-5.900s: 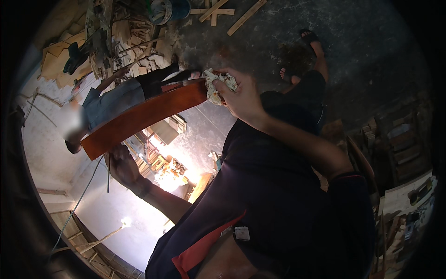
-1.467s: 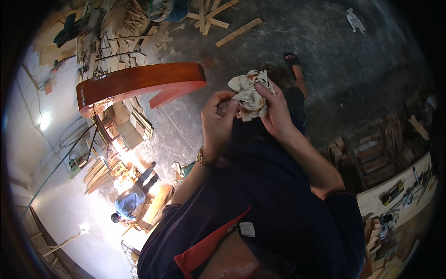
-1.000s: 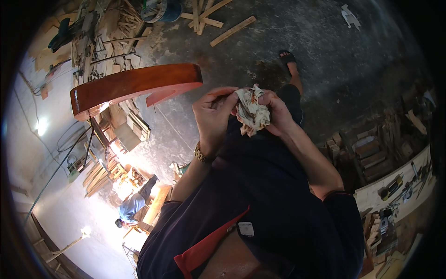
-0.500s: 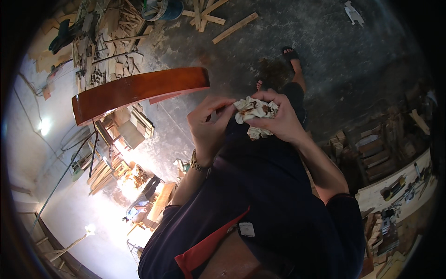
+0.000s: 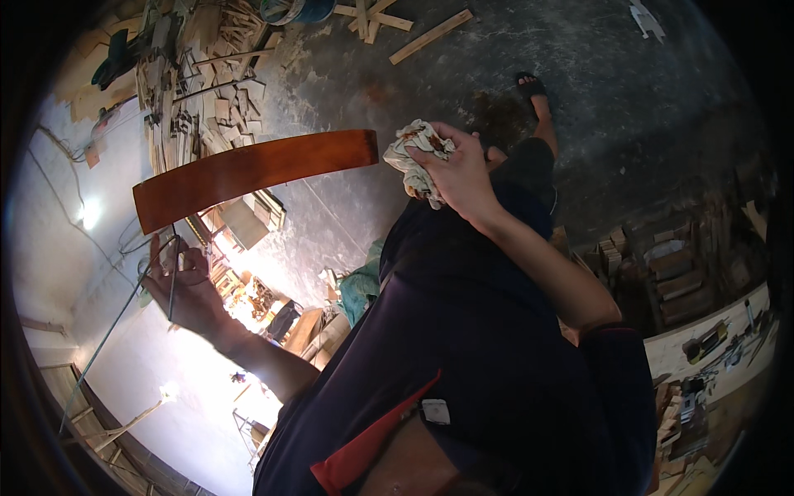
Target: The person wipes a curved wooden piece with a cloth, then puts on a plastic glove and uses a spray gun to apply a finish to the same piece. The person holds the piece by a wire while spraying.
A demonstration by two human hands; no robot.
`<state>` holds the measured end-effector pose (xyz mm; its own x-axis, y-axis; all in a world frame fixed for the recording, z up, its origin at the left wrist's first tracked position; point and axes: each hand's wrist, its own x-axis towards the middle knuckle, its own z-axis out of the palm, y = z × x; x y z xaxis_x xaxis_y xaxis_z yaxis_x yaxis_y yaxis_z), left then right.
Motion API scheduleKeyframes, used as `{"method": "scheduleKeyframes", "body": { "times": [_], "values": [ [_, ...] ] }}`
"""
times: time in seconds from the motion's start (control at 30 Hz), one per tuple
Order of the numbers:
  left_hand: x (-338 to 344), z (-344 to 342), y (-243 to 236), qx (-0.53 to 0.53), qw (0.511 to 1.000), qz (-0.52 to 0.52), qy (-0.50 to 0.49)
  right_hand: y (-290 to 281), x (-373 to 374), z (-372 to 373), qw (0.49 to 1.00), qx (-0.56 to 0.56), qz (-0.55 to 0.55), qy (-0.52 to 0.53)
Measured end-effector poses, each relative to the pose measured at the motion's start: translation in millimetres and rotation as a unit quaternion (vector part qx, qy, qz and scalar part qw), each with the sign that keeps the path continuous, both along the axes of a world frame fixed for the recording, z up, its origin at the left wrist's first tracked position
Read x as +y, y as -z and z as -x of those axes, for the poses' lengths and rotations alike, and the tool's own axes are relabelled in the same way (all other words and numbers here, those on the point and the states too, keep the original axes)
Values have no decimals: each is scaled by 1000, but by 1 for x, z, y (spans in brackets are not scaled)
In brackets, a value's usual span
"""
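Observation:
A crumpled, pale cloth rag [image 5: 411,157] with reddish-brown stains is gripped in my right hand [image 5: 463,169], beside the right end of a curved, reddish-brown varnished wooden board [image 5: 256,174]. My left hand [image 5: 192,289] is under the board's left end, fingers apart and partly bent. One raised fingertip comes up to the board's lower edge; whether it touches, I cannot tell. A thin dark wire [image 5: 172,289] runs down from the board across this hand. A long thin cord [image 5: 103,355] slants from there toward the lower left.
Wood offcuts [image 5: 223,107] are heaped beyond the board, with loose slats [image 5: 430,37] on the concrete floor [image 5: 331,91]. A blue bucket [image 5: 310,10] stands at the top edge. On the right, tools lie on a pale workbench [image 5: 662,343], near stacked wood pieces [image 5: 678,264].
My left hand has let go of the rag and moved left to beneath the board's left end. My right hand keeps the rag and has shifted left and slightly up. The board's pinkish underside no longer shows.

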<state>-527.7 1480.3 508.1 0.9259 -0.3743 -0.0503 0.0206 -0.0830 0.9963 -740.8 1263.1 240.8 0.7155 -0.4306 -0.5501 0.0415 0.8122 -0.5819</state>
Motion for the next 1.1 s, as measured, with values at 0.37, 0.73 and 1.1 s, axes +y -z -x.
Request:
{"method": "scheduleKeyframes", "body": {
  "times": [0.37,0.73,1.1],
  "values": [
    [-35,15,-9,-201,940,-274,24,-1,8,-24,997,27,61,-27],
    [-41,19,11,-208,928,-306,-52,-17,-4,-28,994,22,90,-64],
    [-43,3,6,-117,959,-257,-13,-26,-7,-30,998,22,31,40]
  ]
}}
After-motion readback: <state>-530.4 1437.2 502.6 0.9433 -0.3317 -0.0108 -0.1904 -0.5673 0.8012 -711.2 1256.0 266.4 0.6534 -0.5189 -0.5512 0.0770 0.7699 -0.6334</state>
